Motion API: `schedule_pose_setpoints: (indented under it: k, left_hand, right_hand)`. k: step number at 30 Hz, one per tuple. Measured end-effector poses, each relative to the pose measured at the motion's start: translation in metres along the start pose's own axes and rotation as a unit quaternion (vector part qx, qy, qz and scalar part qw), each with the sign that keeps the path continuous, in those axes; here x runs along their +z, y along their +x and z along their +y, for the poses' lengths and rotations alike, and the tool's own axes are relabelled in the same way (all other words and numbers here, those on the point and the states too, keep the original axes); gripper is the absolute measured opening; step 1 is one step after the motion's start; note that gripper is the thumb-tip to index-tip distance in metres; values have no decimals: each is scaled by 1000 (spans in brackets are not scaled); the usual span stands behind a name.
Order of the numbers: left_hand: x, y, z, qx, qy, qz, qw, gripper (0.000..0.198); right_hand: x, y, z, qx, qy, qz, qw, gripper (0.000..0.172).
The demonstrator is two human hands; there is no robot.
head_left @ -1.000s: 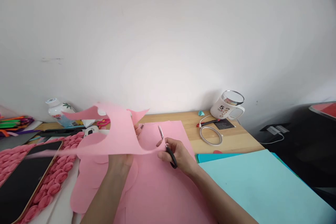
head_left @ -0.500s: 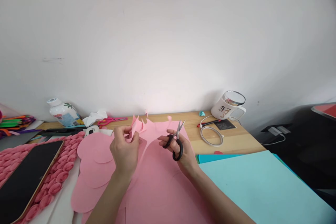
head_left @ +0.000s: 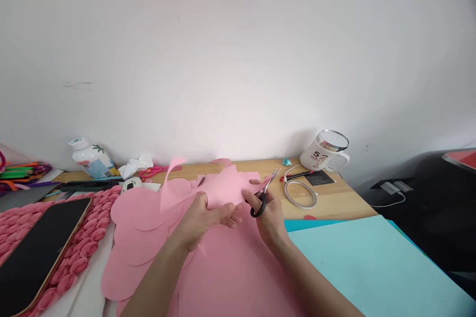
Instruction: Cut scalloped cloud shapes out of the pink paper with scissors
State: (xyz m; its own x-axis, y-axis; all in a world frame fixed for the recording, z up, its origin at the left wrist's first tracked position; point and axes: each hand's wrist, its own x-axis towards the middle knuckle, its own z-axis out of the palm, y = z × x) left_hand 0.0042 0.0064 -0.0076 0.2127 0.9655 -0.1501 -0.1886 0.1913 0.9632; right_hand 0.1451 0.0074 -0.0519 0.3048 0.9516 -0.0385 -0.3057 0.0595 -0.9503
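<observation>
Above the pink sheets (head_left: pixel 234 277), a cut piece of pink paper (head_left: pixel 222 186) is held up, with thin curling offcut strips (head_left: pixel 171 178) at its left. My left hand (head_left: pixel 203 220) grips its lower left edge, thumb and fingers reaching across toward the right. Black-handled scissors (head_left: pixel 263 203) sit in my right hand (head_left: pixel 270 218), their blades pointing up and to the right. The right thumb and fingertips are at the paper's right edge; whether they pinch it I cannot tell. Rounded pink paper shapes (head_left: pixel 139 237) lie overlapping to the left.
At right are light-blue sheets (head_left: pixel 357 257), a white mug (head_left: pixel 323 151), a coiled cable (head_left: pixel 300 194) and a dark card (head_left: pixel 319 178). At left lie a phone (head_left: pixel 40 252) on a pink woven mat (head_left: pixel 84 242), pink scissors (head_left: pixel 158 171) and a white bottle (head_left: pixel 91 158).
My left hand has moved right and the crumpled pink paper is now spread out between both hands. The right hand, still with the scissors, has turned and shifted slightly right.
</observation>
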Motion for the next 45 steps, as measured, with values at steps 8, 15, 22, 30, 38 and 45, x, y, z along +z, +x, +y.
schedule_pose_setpoints:
  k: [8,15,22,30,38,45]
  left_hand:
    - [-14,4,2,155,48,200,966,19]
    - [1,-5,12,142,103,173,969,12]
    - [6,-6,10,125,140,107,976,7]
    - [6,-3,7,108,119,144,976,17]
    - [9,-3,1,135,84,135,978,14]
    - [9,-3,-4,193,92,190,958,26]
  right_hand:
    - [4,-11,-7,37,-30,-261,964,37]
    - [5,-17,-8,41,-5,-368,929,34]
    - [4,-14,-10,18,-7,-330,944,45]
    - [5,-14,-9,24,-35,-359,932,50]
    - [7,-16,-3,4,-10,-311,950,43]
    - [10,-19,-3,10,8,-294,956,40]
